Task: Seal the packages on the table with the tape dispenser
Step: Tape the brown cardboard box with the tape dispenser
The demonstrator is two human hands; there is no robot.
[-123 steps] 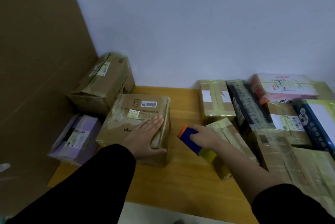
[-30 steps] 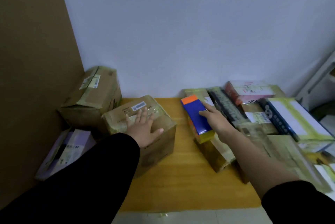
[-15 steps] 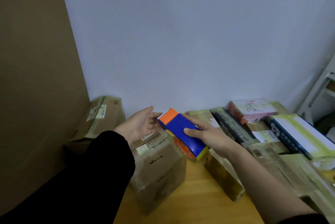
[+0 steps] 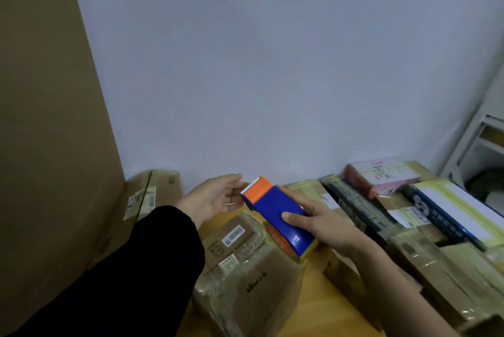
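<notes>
Right hand grips the tape dispenser above the box on the desk. Left hand, fingers spread, sits at its toothed end.

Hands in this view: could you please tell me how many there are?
2. The left hand hovers open beside the orange end of the tape dispenser; the right hand grips its blue body. No others appear.

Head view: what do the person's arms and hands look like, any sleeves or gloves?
The left hand and right hand are bare, no gloves or rings seen. A black long sleeve covers the left arm to the wrist; the right forearm is uncovered.
</notes>
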